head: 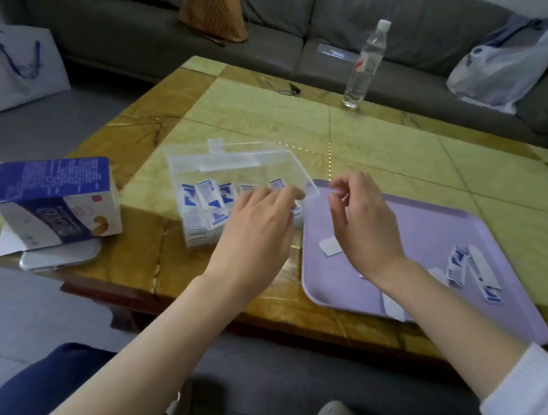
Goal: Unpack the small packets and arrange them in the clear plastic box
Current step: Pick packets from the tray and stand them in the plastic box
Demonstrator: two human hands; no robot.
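**On the tray's right side, loose packets wait nearer the right grip**

On the worktop (377, 140) the clear box (237, 158) sits open just left of the purple tray (436, 223), with rows of blue-and-white packets (210, 196) already standing in it. The left grip (257, 219) reaches over the box, fingers fairly straight and resting on the packets, clasping nothing. The right grip (357, 217) hovers above the tray's far left corner, fingers curled toward the thumb. I cannot tell whether it pinches anything. A few loose packets (457, 266) lie to its right on the tray, long axes slanting toward the near right. Judging by this, the right grip is the nearer one to fetch them.
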